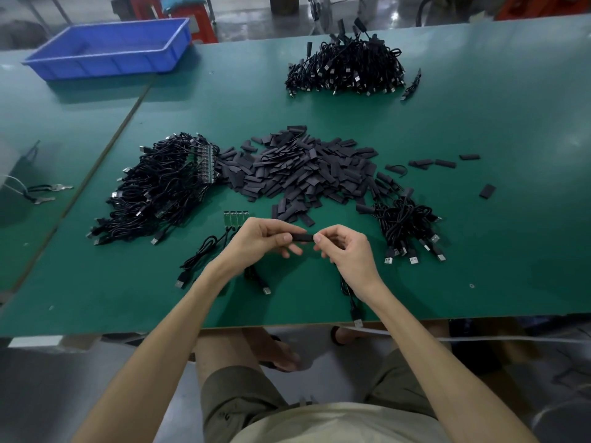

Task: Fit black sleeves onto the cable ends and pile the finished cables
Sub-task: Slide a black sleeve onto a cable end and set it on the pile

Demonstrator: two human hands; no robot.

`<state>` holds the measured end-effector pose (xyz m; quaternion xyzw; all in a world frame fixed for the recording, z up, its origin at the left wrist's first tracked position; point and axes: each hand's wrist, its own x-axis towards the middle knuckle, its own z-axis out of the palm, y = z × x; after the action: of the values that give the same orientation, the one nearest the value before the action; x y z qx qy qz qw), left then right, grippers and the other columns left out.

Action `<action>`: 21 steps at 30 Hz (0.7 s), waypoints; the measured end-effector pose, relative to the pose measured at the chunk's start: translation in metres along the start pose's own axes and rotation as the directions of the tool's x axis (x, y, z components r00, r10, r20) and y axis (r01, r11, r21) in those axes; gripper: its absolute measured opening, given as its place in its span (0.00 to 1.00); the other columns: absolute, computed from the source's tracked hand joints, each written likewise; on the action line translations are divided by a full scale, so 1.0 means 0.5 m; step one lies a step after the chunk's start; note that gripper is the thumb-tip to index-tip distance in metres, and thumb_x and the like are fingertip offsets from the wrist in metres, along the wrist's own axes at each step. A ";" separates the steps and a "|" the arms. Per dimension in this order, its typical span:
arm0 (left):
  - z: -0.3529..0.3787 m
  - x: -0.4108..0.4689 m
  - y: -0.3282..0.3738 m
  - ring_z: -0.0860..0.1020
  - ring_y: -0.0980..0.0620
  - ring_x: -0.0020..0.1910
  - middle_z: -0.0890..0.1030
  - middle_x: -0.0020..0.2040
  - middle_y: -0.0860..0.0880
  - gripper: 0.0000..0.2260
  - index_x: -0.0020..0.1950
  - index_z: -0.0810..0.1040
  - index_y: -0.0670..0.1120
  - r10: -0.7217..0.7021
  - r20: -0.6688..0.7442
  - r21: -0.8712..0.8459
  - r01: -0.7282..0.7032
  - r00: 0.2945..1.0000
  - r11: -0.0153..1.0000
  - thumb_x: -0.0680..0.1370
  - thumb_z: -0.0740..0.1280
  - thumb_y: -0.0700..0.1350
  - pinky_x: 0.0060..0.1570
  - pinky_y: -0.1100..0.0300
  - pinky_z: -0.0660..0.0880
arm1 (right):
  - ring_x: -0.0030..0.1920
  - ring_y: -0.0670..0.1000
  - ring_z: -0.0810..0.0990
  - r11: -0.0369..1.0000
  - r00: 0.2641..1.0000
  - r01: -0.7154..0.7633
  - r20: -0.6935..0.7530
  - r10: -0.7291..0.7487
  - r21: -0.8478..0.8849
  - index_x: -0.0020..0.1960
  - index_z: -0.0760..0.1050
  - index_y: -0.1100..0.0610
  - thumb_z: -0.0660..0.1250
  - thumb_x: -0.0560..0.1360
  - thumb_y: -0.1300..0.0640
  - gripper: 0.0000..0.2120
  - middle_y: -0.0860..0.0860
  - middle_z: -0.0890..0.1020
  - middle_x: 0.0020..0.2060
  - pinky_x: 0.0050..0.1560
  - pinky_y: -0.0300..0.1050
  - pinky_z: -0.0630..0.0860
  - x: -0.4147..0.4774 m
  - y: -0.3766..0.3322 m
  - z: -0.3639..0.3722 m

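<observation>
My left hand (260,239) and my right hand (347,251) meet above the table's near edge and pinch a black sleeve (302,237) from both ends. A black cable (350,295) hangs from under my right hand toward the table edge. Behind my hands lies a heap of loose black sleeves (300,169). A tangle of cables with bare green boards (160,190) sits to the left. A few cables with green board ends (236,218) lie just left of my left hand. A small pile of sleeved cables (406,225) lies to the right.
A larger pile of black cables (345,70) sits at the far side of the green table (511,129). A blue plastic bin (112,47) stands at the back left. Keys on a cord (48,190) lie at the left. A few stray sleeves (487,190) lie at the right.
</observation>
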<state>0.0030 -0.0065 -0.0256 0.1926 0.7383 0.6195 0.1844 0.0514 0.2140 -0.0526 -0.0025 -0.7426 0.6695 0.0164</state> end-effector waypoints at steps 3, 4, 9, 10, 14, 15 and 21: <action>-0.007 -0.003 0.007 0.85 0.42 0.49 0.85 0.51 0.36 0.13 0.63 0.81 0.36 -0.037 0.074 -0.151 0.048 0.997 0.987 0.80 0.67 0.36 0.50 0.55 0.82 | 0.36 0.44 0.81 1.000 1.000 -0.005 0.005 0.005 0.012 0.48 0.84 0.54 0.73 0.79 0.56 0.03 0.50 0.87 0.38 0.36 0.38 0.76 0.000 0.001 -0.001; -0.007 -0.002 0.008 0.85 0.43 0.49 0.85 0.51 0.36 0.13 0.63 0.81 0.36 -0.041 0.086 -0.164 0.055 0.995 0.985 0.79 0.68 0.36 0.49 0.55 0.83 | 0.36 0.44 0.81 1.000 1.000 -0.008 0.009 0.008 0.013 0.47 0.84 0.54 0.73 0.79 0.56 0.03 0.50 0.87 0.38 0.36 0.38 0.76 0.001 0.002 -0.002; -0.005 -0.001 0.007 0.86 0.43 0.49 0.86 0.51 0.37 0.13 0.62 0.81 0.35 -0.062 0.088 -0.187 0.077 0.994 0.979 0.79 0.69 0.36 0.49 0.56 0.83 | 0.35 0.44 0.81 1.000 0.999 -0.023 0.030 0.022 0.020 0.48 0.84 0.54 0.73 0.79 0.58 0.02 0.50 0.87 0.38 0.35 0.36 0.75 0.001 0.000 -0.003; -0.004 -0.001 0.008 0.86 0.43 0.49 0.85 0.51 0.36 0.13 0.62 0.81 0.35 -0.066 0.087 -0.189 0.081 0.994 0.979 0.78 0.69 0.36 0.49 0.56 0.83 | 0.35 0.44 0.81 0.999 0.999 -0.024 0.031 0.023 0.021 0.48 0.84 0.55 0.73 0.79 0.58 0.02 0.50 0.87 0.37 0.35 0.36 0.75 0.000 0.000 -0.004; -0.001 -0.003 0.010 0.86 0.42 0.49 0.85 0.51 0.36 0.13 0.61 0.82 0.35 -0.078 0.082 -0.197 0.093 0.994 0.976 0.77 0.70 0.36 0.49 0.56 0.83 | 0.35 0.43 0.81 1.000 0.999 -0.022 0.033 0.022 0.020 0.48 0.84 0.56 0.73 0.79 0.59 0.02 0.50 0.87 0.37 0.35 0.35 0.75 0.000 -0.001 -0.006; 0.000 -0.003 0.009 0.86 0.42 0.49 0.85 0.51 0.36 0.13 0.61 0.82 0.35 -0.080 0.078 -0.195 0.094 0.994 0.976 0.77 0.70 0.36 0.49 0.56 0.83 | 0.35 0.43 0.81 1.000 0.999 -0.023 0.034 0.023 0.017 0.48 0.84 0.56 0.73 0.79 0.59 0.02 0.50 0.87 0.37 0.35 0.35 0.75 -0.001 -0.002 -0.006; 0.003 -0.003 0.010 0.86 0.43 0.47 0.86 0.49 0.37 0.12 0.60 0.82 0.35 -0.085 0.029 -0.188 0.089 0.996 0.978 0.77 0.70 0.36 0.48 0.57 0.83 | 0.35 0.44 0.80 1.000 0.999 -0.030 0.027 0.030 -0.005 0.48 0.84 0.57 0.73 0.80 0.59 0.02 0.52 0.87 0.37 0.36 0.37 0.74 -0.001 -0.010 -0.005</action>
<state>0.0054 -0.0051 -0.0209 0.1481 0.6818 0.6762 0.2365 0.0520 0.2160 -0.0473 -0.0047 -0.7443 0.6678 -0.0036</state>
